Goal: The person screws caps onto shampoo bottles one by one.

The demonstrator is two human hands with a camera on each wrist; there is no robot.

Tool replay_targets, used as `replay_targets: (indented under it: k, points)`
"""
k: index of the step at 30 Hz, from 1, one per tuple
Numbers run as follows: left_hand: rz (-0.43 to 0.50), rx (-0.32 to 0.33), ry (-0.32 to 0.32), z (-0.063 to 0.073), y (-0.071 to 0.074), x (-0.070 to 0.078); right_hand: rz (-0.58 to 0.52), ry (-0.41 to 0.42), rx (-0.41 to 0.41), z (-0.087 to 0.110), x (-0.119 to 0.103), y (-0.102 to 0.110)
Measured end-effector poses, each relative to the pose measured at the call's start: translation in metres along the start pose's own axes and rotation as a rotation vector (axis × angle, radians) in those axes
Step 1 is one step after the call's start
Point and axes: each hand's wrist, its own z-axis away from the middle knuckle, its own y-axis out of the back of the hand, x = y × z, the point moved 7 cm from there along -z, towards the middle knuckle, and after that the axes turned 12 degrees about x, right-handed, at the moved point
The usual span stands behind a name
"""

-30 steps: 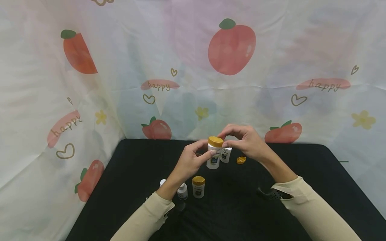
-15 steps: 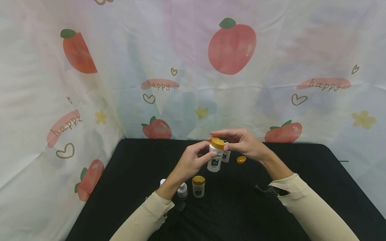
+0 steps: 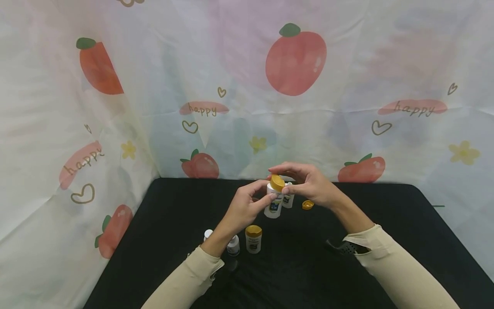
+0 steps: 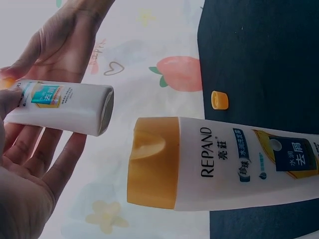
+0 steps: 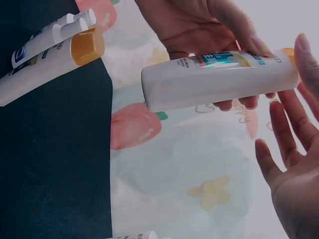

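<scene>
White bottle [image 3: 272, 210]: what is positioned nearer the person?

A gold-capped bottle [image 3: 253, 242] stands upright on the surface [image 3: 301, 274]. Just beside it is a small white bottle [image 3: 233, 247], partly covered by the left forearm [image 3: 215, 241].

Location and grasp of the white bottle?

Raised above the surface, slightly tilted. The left hand [image 3: 245, 201] grips its body, thumb on the front; the right hand [image 3: 311, 183] pinches its gold cap [image 3: 277, 183] between thumb and fingers. Whether the cap is fully seated cannot be determined.

Handling properties?

Probably light and smooth plastic, liable to slip or turn; the walls may flex if squeezed. Fill level is not visible. Recommended hold: broad faces of the body with one of the hands, sides of the cap with the other.

Items beyond?

Another bottle [image 3: 287, 201], its top partly hidden by the right hand; near it, a loose gold cap [image 3: 307, 205]; farthest, a printed backdrop [image 3: 347, 64].
</scene>
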Motion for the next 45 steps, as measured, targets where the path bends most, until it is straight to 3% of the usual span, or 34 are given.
replay_targets:
  k: [19,25,32,37,45]
  points:
    - [-0.05,0.067,-0.018,0.0,0.001,0.0,0.098,-0.037,0.096,-0.002,0.002,-0.001]
    - [-0.035,0.069,0.02,0.0,-0.001,-0.001,0.113,-0.01,0.106,-0.003,0.001,0.0]
    - [0.054,0.067,0.076,0.0,0.0,-0.002,0.105,0.021,0.093,-0.005,-0.003,-0.001]
    - [0.091,0.051,0.082,-0.001,0.001,-0.001,0.106,0.035,0.104,-0.005,-0.008,0.0]
    - [0.149,0.043,0.068,-0.003,0.002,-0.002,0.066,-0.025,0.086,-0.004,-0.006,0.001]
